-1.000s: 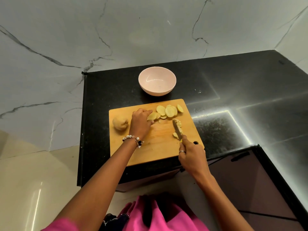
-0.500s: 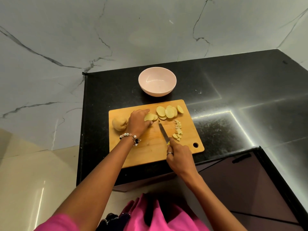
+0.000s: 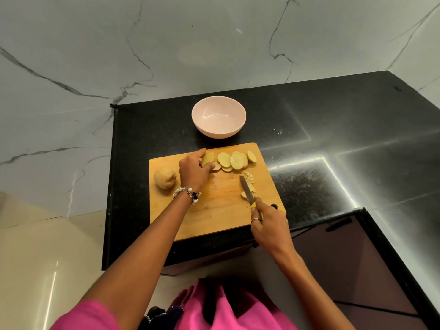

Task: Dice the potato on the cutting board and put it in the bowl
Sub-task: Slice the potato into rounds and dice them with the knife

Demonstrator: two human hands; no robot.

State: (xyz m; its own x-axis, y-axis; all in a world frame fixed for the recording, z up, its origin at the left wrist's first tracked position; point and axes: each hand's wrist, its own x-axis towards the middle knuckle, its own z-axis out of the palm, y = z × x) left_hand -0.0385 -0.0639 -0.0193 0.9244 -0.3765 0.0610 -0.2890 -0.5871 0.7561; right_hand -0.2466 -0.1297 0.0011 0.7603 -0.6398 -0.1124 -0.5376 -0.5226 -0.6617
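left hand (image 3: 194,171): we now pinch the next slice (image 3: 207,159).
right hand (image 3: 270,225): grips knife (image 3: 247,190), back beside diced pile (image 3: 247,184).
bowl (image 3: 218,117): unfilled.

The cutting board (image 3: 214,210) is lying on the counter (image 3: 333,129); the bowl (image 3: 218,117) is sitting just beyond its far edge; the slices (image 3: 234,160) are lining the far side, the diced pieces (image 3: 248,184) lying nearer right, the uncut piece (image 3: 164,178) sitting at the left.
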